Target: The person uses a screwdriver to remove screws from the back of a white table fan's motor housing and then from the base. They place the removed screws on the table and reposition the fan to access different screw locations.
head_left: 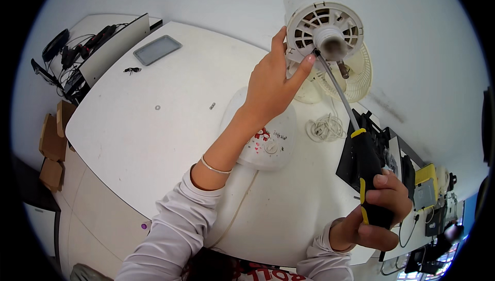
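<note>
An off-white electric fan stands on the table, its motor housing (304, 13) turned with the vented rear end toward me. My left hand (270, 80) grips the housing from the left, with the thumb near its lower rim and the other fingers partly hidden. My right hand (384, 206) is closed round the black and yellow handle of a screwdriver (368, 170). The screwdriver's shaft slants up to the left, and its tip meets the lower edge of the vented end beside my left thumb. Behind the housing shows the cream fan guard (366, 72); below my left forearm lies the fan's rounded base (278, 160).
A grey rectangular tray (157, 50) lies at the back left of the white table (124, 142), with a small black cable (132, 69) by it. Small metal parts (212, 106) lie nearer the middle. A coiled white cord (326, 127) and a black case (350, 160) are on the right.
</note>
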`<state>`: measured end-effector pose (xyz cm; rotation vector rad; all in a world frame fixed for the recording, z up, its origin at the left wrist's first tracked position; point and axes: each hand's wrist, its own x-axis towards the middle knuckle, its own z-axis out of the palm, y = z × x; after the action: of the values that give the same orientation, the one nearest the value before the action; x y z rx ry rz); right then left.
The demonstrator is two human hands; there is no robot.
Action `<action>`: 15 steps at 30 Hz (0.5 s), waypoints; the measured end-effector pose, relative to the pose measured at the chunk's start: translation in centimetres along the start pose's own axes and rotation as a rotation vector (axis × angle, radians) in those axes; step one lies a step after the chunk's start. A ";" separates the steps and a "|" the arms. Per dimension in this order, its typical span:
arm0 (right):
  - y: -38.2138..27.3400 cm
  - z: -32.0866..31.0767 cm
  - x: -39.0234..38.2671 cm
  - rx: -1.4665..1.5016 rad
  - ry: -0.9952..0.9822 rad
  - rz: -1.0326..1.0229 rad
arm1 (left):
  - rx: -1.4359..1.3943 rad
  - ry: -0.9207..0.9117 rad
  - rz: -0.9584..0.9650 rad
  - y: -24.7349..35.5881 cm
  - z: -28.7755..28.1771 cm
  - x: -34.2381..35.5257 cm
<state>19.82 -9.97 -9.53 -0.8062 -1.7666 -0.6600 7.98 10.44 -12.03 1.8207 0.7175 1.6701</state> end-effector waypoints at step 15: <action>-0.2 -0.1 -0.4 0.086 -0.035 0.047 | -0.008 0.036 0.060 -0.4 0.2 0.1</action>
<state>19.80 -10.27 -9.90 -0.8021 -1.7900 -0.5378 8.22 10.74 -12.27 1.8281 0.6763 1.7457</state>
